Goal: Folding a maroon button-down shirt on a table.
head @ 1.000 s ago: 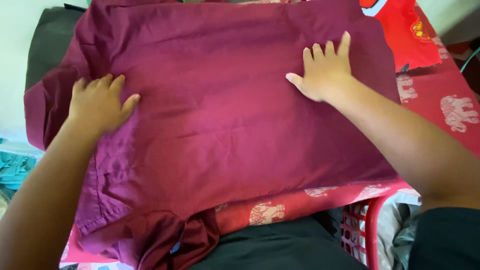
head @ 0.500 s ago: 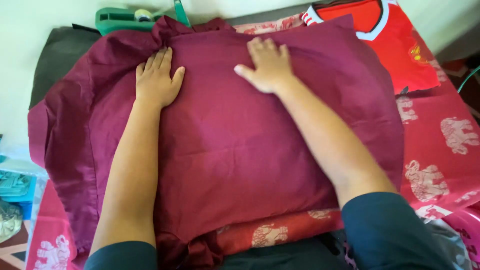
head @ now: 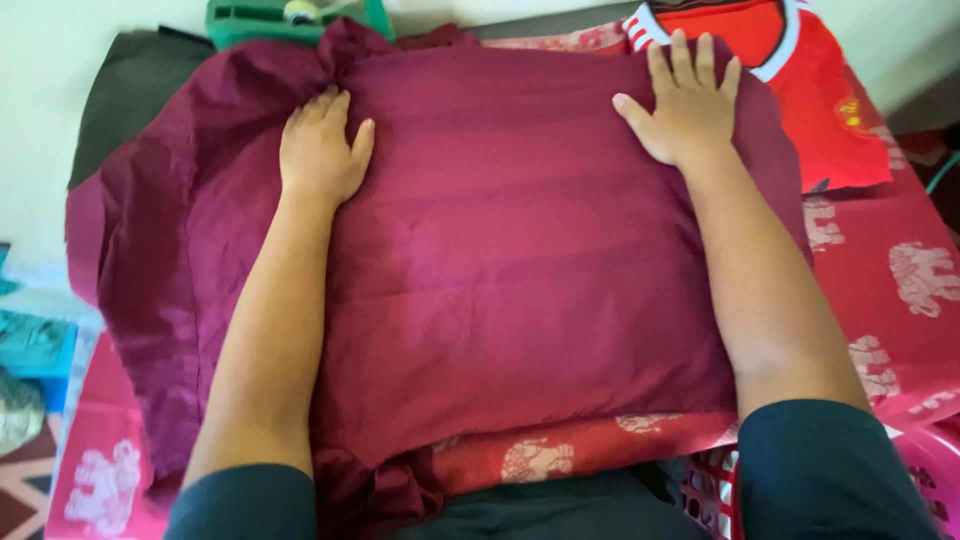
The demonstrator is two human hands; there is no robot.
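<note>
Left hand [head: 322,148]: open, palm flat on the maroon cloth [head: 500,250], far left.
Right hand [head: 685,105]: open, fingers spread, pressing its far right corner.
Maroon cloth: spread over the red elephant-print cover [head: 900,270]; centre smooth.
Outstanding: left edge and near corner bunched.
Adjacent: red jersey [head: 830,90], green holder [head: 250,15].

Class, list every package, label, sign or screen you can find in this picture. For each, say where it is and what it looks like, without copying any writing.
Crest badge: on the red jersey at the far right, beyond the right hand; small, shield-shaped, yellow and red.
No packages, signs or screens show; the maroon cloth under both hands carries no label.
</note>
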